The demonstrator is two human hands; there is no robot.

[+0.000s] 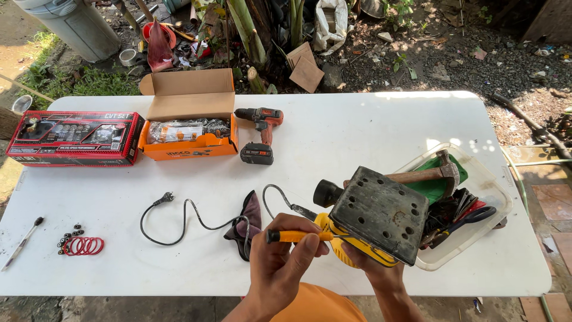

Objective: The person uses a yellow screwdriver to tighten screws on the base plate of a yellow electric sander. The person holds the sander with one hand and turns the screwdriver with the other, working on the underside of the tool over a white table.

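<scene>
Left hand is closed on a screwdriver, tip at the sander. Right hand grips the sander's yellow body from below, tilted up above the table edge, base pad facing the camera. Sander looks rigid and fairly heavy, plastic shell probably slick; best held round the body, not the pad. Cord trails left, may drag. Tool bin just beside it.
</scene>
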